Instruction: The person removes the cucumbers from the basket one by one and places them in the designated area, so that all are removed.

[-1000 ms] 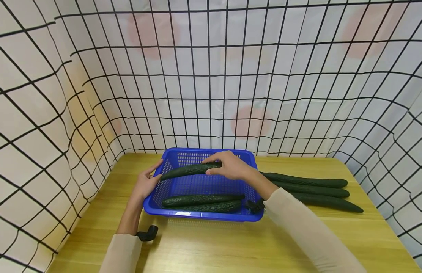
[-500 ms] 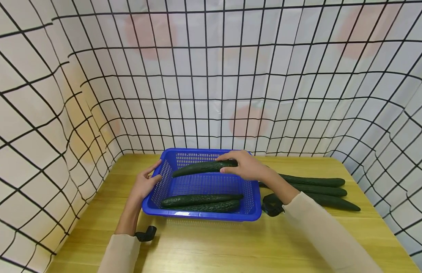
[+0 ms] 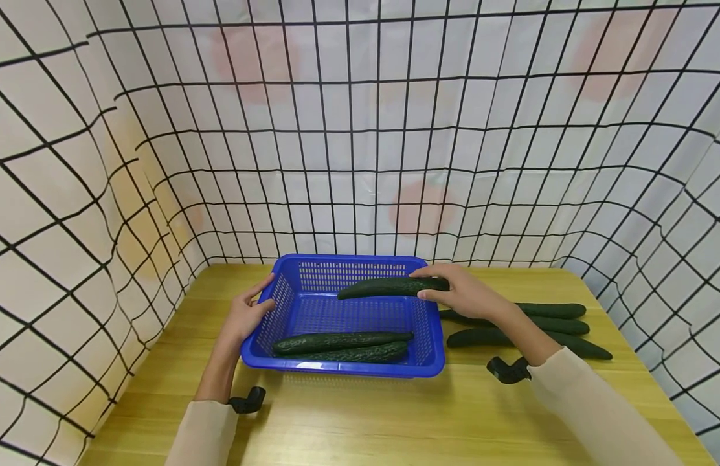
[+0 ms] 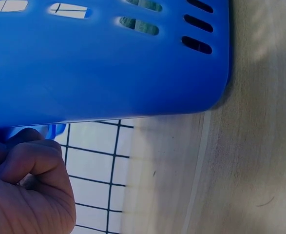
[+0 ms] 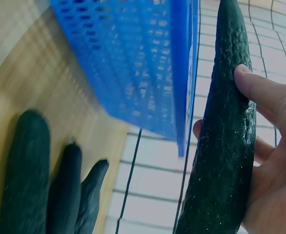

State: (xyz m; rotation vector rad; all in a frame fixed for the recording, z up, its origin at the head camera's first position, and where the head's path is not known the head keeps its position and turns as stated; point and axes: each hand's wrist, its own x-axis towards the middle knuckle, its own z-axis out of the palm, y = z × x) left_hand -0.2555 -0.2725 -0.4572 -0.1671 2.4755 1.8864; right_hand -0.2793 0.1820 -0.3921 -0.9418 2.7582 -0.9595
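Note:
My right hand (image 3: 473, 294) holds a dark green cucumber (image 3: 383, 287) near its right end, thumb on one side and fingers on the other. The cucumber lies sideways over the back right part of a blue plastic basket (image 3: 342, 367). In the right wrist view, the cucumber (image 5: 225, 126) is above the basket's rim (image 5: 181, 97). At the basket's left side, my left hand (image 3: 247, 315) grips the rim. Its curled fingers show beside the basket wall (image 4: 108, 73) in the left wrist view. Two cucumbers (image 3: 345, 341) lie side by side along the front of the basket floor.
Right of the basket, three more cucumbers (image 3: 570, 325) lie side by side on the wooden table (image 3: 348, 421), partly covered by my right forearm. White walls with a black grid (image 3: 366, 149) close off the back and the sides.
My right hand has carried the cucumber rightward, away from my left hand and towards the basket's right side. My left hand stays at the rim, its thumb no longer beside the cucumber's tip.

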